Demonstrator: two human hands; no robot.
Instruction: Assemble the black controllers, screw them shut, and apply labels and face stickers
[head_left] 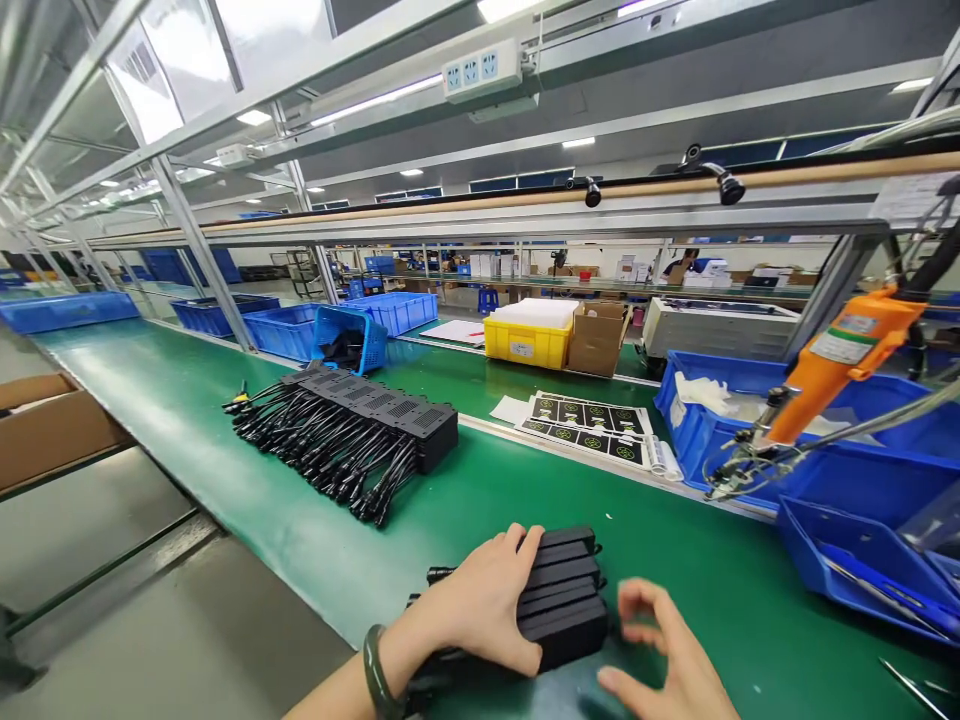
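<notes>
1. A yellow bin [553, 345] holds white sheets [536, 312], piled above its rim; a carton [591, 342] stands beside it.
2. A blue basket [372, 345], tipped on its side, has black pieces [343, 352] inside.
3. A blue bin [694, 440] at the right holds white pieces [703, 392].
4. Nearer, a blue tray [804, 545] contains a long blue object.
5. The black boxes [568, 618] lie side by side on the green counter [675, 540], between the two hands.
6. The left hand [491, 605] clasps them, fingers over the far part, thumb along the near side.
7. The right hand [664, 655] is spread, fingers curved, just right of the boxes and apart from them.
</notes>
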